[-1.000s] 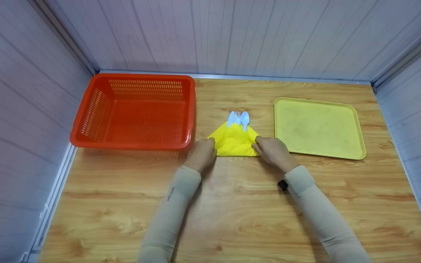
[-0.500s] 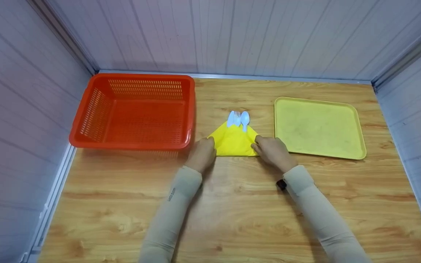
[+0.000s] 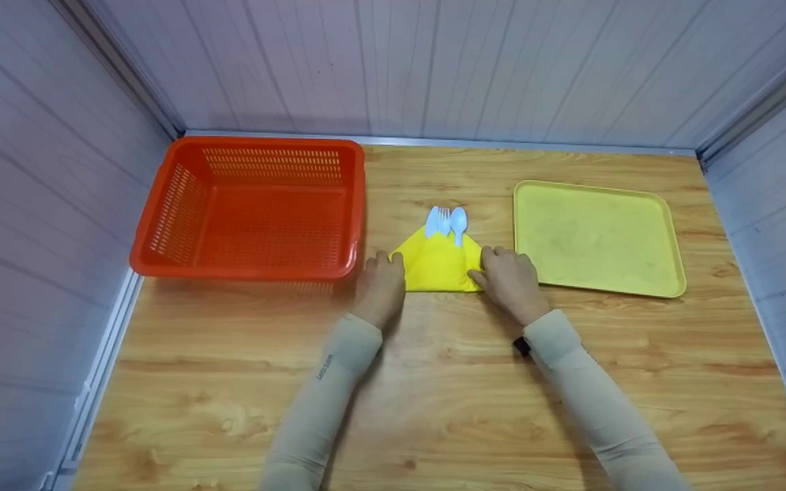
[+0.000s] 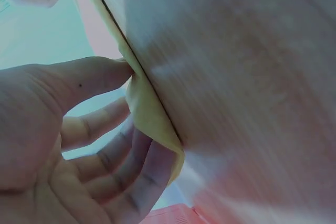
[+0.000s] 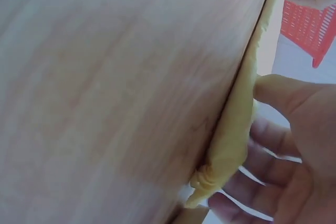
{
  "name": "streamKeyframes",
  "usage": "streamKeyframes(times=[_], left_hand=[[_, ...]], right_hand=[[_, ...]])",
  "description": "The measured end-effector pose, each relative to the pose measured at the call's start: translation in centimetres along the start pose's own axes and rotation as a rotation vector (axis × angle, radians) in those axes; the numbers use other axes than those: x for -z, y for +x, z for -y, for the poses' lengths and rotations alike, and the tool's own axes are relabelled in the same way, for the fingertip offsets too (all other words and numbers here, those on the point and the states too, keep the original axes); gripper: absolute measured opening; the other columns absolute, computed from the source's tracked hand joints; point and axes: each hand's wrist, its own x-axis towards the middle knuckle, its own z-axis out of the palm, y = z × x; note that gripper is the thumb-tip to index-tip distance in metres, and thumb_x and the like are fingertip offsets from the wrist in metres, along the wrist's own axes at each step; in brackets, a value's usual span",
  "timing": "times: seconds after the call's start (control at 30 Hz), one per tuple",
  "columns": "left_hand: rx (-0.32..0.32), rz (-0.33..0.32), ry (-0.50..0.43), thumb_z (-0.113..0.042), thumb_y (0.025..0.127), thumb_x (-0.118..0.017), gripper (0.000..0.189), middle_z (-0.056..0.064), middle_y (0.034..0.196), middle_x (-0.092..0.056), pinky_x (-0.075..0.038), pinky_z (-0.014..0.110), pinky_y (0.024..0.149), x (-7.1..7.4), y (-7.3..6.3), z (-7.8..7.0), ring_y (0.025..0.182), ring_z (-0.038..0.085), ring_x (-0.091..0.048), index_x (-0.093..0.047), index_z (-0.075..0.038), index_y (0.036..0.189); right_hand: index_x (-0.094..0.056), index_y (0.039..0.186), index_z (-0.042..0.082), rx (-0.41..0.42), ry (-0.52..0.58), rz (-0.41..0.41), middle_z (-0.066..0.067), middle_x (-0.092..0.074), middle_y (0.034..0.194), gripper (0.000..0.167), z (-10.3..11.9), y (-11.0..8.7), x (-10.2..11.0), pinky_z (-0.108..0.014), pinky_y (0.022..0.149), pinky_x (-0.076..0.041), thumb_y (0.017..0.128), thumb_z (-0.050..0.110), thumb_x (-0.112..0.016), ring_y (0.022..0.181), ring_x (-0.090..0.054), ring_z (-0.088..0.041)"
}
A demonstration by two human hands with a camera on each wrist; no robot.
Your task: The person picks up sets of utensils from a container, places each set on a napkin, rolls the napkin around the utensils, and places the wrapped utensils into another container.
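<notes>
A folded yellow napkin [image 3: 438, 269] lies flat on the table in the head view, pointed at the back and straight along its near edge. From its top stick out a light blue plastic knife [image 3: 431, 221], fork [image 3: 443, 220] and spoon [image 3: 458, 221], side by side; their handles are hidden in the fold. At the napkin's left corner my left hand [image 3: 381, 285] touches it with thumb and loosely bent fingers. My right hand [image 3: 510, 281] touches the right corner, thumb on the near side. Both wrist views show fingertips against the napkin's edge, partly hidden behind it.
A red plastic basket [image 3: 350, 269] with slotted walls stands left of the napkin, close to my left hand. To the right lies a pale yellow tray [image 3: 594, 239], its near-left corner beside my right hand. Panel walls [image 3: 393, 68] border the wooden table [image 3: 447, 395].
The fingers of both hands have loosened and spread a little at the napkin's corners. Its front has become smoother and flatter. Cutlery, basket and tray stay where they were.
</notes>
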Motion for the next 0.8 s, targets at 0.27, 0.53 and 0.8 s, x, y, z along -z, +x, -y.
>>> streamKeyframes(times=[0.27,0.53,0.8], left_hand=[[-0.182,-0.079,0.022,-0.008,0.1,-0.056,0.029,0.021,0.12,-0.058,-0.056,0.041,0.082,0.1,-1.9,-2.0,0.106,0.034,-0.058,-0.063,0.001,0.126],[-0.214,0.284,0.069,-0.046,0.1,-0.054,0.078,0.022,0.161,-0.023,-0.027,0.048,0.116,-1.1,-4.3,-4.2,0.147,0.038,-0.025,-0.028,0.001,0.156],[-0.148,0.326,0.083,-0.055,0.099,-0.051,0.086,0.019,0.164,-0.018,-0.022,0.052,0.117,-1.5,-4.6,-4.1,0.15,0.033,-0.017,-0.021,0.0,0.158]], right_hand=[[-0.064,0.096,-0.001,0.141,0.154,-0.22,-0.013,-0.057,0.085,0.017,0.8,-0.9,-0.2,-0.041,0.061,-0.052,0.093,0.013,-0.073,0.071,-0.057,-0.028],[-0.067,0.108,-0.003,0.294,0.196,-0.09,-0.017,-0.064,0.101,0.014,2.7,-3.4,-0.5,-0.041,0.078,-0.056,0.095,0.004,-0.066,0.091,-0.064,-0.032],[-0.051,0.135,-0.015,0.365,-0.014,0.142,-0.033,-0.049,0.139,0.055,2.6,-5.3,0.3,-0.052,0.105,-0.042,0.099,0.024,-0.064,0.129,-0.05,-0.043]])
